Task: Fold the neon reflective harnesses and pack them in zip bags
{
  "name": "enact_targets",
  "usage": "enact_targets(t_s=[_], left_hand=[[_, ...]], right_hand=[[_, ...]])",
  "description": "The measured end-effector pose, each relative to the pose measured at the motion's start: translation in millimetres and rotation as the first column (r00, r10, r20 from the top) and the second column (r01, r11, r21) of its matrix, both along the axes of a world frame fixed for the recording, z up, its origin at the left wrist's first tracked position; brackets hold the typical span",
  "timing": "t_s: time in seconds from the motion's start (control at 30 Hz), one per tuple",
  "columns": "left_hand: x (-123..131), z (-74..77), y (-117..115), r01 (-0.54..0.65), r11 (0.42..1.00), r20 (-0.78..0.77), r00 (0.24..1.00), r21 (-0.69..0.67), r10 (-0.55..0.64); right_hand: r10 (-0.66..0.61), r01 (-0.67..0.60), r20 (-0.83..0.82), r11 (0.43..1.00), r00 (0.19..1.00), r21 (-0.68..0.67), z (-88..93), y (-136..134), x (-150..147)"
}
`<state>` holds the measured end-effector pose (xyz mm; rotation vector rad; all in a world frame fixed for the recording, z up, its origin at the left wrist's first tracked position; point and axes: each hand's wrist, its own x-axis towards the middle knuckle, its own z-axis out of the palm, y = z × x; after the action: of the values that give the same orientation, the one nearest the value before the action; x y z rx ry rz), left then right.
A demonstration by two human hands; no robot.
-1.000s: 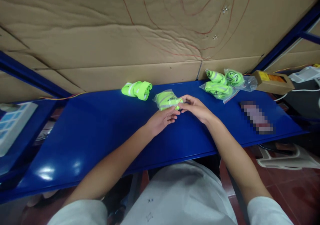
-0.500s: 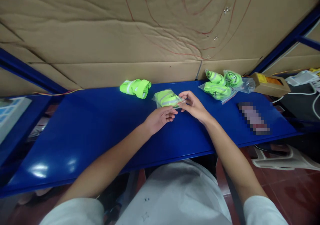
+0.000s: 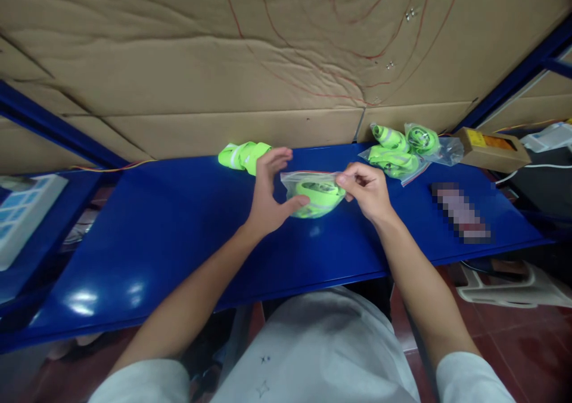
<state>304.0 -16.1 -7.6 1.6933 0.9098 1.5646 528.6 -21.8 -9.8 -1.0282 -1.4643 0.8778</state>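
A clear plastic bag (image 3: 315,192) with a rolled neon-green reflective band inside hangs just above the blue shelf (image 3: 179,230). My right hand (image 3: 366,191) pinches the bag's upper right corner. My left hand (image 3: 268,191) is at the bag's left side, fingers spread, with the thumb against the bag. An unbagged neon-green band (image 3: 241,154) lies on the shelf just behind my left hand.
Several bagged green bands (image 3: 402,149) lie at the back right of the shelf, next to a small cardboard box (image 3: 494,148). A blurred flat object (image 3: 460,212) lies to the right. Cardboard sheeting (image 3: 223,63) backs the shelf. A white device (image 3: 22,212) sits far left.
The bag was lying on the shelf under both hands' fingertips; now it is lifted, held by my right hand, and my left hand has opened at its left side.
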Motion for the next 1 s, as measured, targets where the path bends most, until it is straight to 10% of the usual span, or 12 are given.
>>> enact_targets(t_s=[0.1, 0.27, 0.5, 0.77, 1.0], left_hand=[[7, -0.9, -4, 0.156, 0.957, 0.083, 0.987, -0.246, -0.139], [10, -5.0, -1, 0.122, 0.942, 0.231, 0.972, -0.314, -0.049], [5, -14.1, 7, 0.121, 0.859, 0.265, 0.964, -0.497, 0.017], [11, -33.0, 12, 0.233, 0.821, 0.373, 0.928, -0.521, -0.027], [8, -31.1, 16, 0.217, 0.861, 0.281, 0.955, -0.46, -0.091]], right_hand=[[0.055, -0.056, -0.015, 0.994, 0.998, -0.099, 2.3, -3, -4], [0.139, -0.157, -0.121, 0.976, 0.983, -0.151, 7.6, 0, -1], [0.003, -0.003, -0.034, 1.0, 0.999, 0.0, 5.9, 0, 1], [0.182, -0.168, 0.095, 0.976, 0.979, -0.142, -0.2, 9, 17], [0.074, -0.06, 0.109, 0.99, 0.991, -0.125, -4.7, 12, 17]])
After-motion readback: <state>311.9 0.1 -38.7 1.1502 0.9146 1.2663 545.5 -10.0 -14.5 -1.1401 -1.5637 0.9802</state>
